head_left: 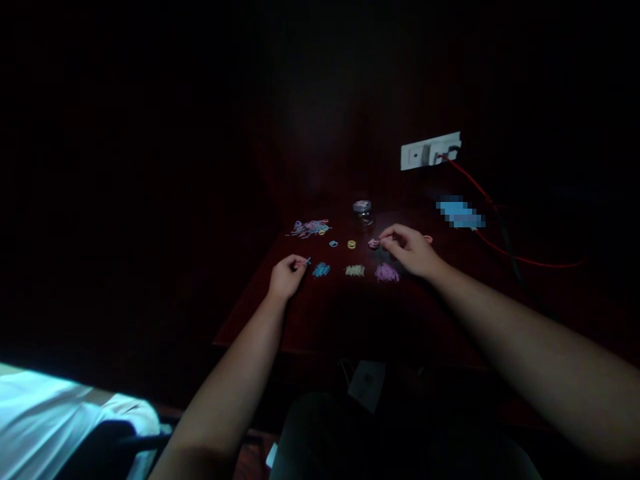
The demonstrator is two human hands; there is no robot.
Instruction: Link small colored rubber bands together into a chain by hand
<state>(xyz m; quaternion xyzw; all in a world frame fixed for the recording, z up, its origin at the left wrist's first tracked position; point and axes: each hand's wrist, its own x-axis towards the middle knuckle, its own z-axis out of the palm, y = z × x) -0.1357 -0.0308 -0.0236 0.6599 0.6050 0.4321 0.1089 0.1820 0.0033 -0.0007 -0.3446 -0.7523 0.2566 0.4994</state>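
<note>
My left hand (287, 276) is closed in a pinch on a small blue rubber band (308, 261), just left of a pile of blue rubber bands (321, 270). My right hand (409, 249) has its fingertips drawn together at a small pink rubber band cluster (373, 244); whether this is lifted off the table I cannot tell. Left of it lie a yellow band (351, 245) and a blue band ring (333, 244). Nearer me are a pale yellow pile (355, 271) and a purple pile (387, 272). An orange band (428, 239) shows partly behind the right hand.
A mixed heap of bands (310, 229) lies at the table's back left, and a lidded clear jar (363, 212) stands behind the row. A red cable (470, 179) runs from a wall socket (430, 151) past a blurred blue object (460, 212). The dark table (300, 327) ends near my knees.
</note>
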